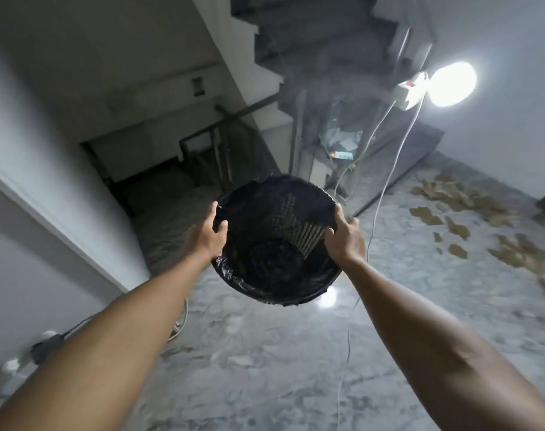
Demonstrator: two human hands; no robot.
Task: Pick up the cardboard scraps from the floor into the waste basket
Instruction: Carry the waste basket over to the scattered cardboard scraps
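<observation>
Both hands, left hand (208, 234) and right hand (346, 236), gripped the light, stiff waste basket (276, 244) by its rim, fingers curled over, while thin, flat cardboard scraps (470, 219) lay far right.

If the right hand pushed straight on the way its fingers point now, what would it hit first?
Likely the black plastic liner inside the round black mesh waste basket: the right hand already grips its rim, fingers curled inward. Depth beyond is unclear.

A grey marbled floor (265, 353) meets pale walls (498, 42). A dark staircase (321, 51) rises behind a bright lamp (451, 84), with what may be a glass cabinet (336, 141) beneath.
</observation>
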